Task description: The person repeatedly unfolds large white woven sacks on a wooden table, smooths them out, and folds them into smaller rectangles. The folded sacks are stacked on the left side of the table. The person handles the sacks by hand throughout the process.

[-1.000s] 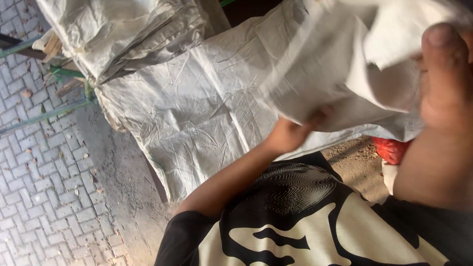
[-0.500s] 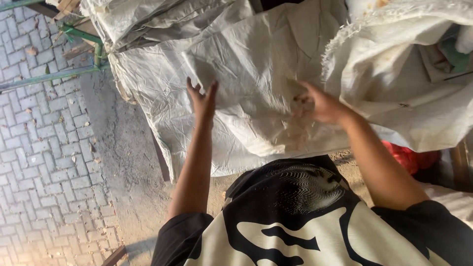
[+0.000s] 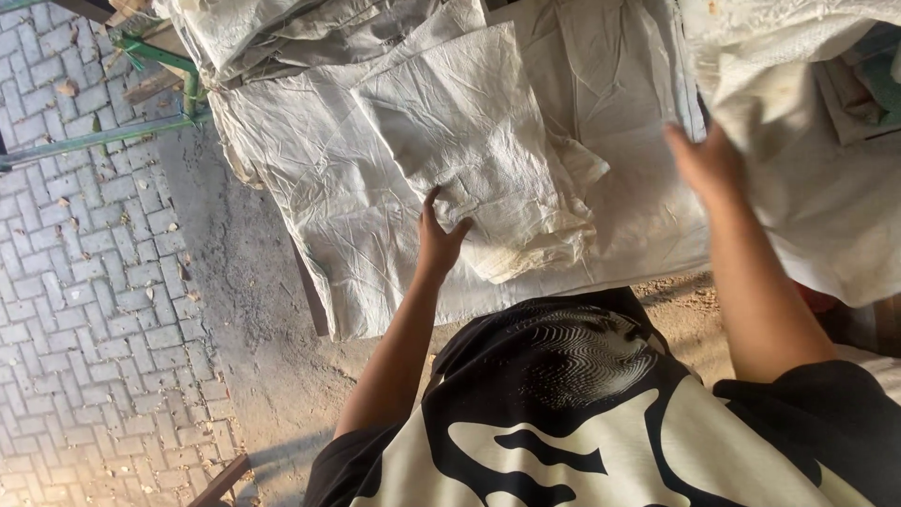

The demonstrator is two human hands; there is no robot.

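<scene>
A folded white woven sack (image 3: 479, 141) lies on top of a flat pile of similar sacks (image 3: 310, 188). My left hand (image 3: 439, 239) presses on the folded sack's near left corner, fingers spread. My right hand (image 3: 706, 161) reaches to the right side of the pile, at the edge of another crumpled white sack (image 3: 807, 178) that hangs at the far right; whether it grips that sack is unclear. My black and cream shirt (image 3: 601, 422) fills the bottom of the view.
More crumpled sacks (image 3: 282, 38) are heaped at the top left. A green metal frame (image 3: 122, 131) stands at the left over a brick-paved floor (image 3: 84, 282). A bare dirt strip (image 3: 244, 310) runs beside the pile.
A sack has been folded and laid on the pile. My left hand dropped onto its corner; my right hand moved from the pile's middle to the right edge.
</scene>
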